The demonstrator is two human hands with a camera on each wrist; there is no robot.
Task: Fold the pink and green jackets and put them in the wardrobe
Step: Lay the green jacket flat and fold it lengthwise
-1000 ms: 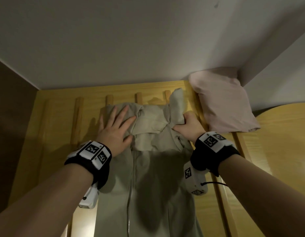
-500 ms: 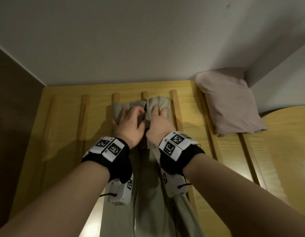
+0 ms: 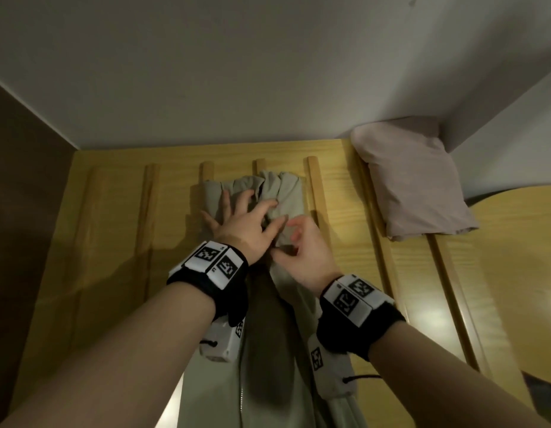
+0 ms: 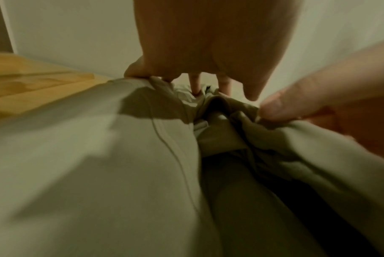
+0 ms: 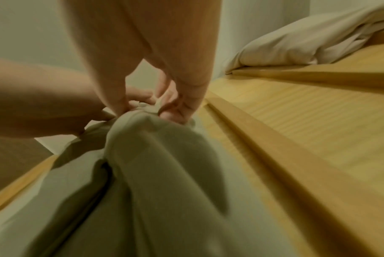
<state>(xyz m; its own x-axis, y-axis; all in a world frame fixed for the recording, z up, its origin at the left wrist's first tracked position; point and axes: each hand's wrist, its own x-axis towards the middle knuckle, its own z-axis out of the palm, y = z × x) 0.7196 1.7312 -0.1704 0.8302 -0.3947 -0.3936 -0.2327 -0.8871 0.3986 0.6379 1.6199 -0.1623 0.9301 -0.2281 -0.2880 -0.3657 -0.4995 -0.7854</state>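
The green jacket is lying mid-frame on a slatted wooden surface. The left hand is pressing it, grip spread; the right hand is pinching its fabric. The folded pink jacket is sitting upper right, beside white walls.

The green jacket runs off the head view's bottom edge; both wrist views are motion-blurred.
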